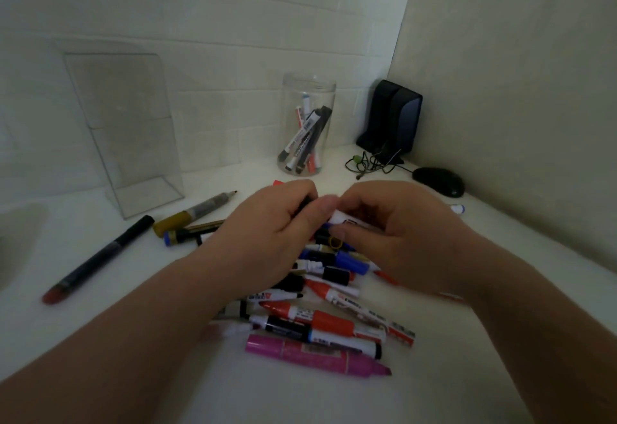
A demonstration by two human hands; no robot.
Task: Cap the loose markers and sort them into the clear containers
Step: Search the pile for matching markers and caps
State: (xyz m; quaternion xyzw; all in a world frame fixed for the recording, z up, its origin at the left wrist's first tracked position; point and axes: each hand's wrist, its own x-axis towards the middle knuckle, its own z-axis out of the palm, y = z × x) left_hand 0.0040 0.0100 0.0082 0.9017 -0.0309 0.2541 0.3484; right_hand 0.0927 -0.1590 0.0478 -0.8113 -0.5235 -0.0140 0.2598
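Note:
A pile of loose markers (320, 310) lies on the white desk, with red, black, blue and pink ones mixed together. Over its far end my left hand (270, 233) grips a black cap or marker end. My right hand (394, 233) holds a white-barrelled marker (347, 221), and the two hands meet at the middle. A round clear jar (305, 126) behind them holds several markers. A rectangular clear container (127, 130) stands at the left with nothing visible in it.
A long black marker with a red end (100, 258) and a gold and grey marker (193, 213) lie at the left. A black speaker (394, 116), tangled cable (374, 160) and black mouse (439, 181) sit in the right corner by the wall.

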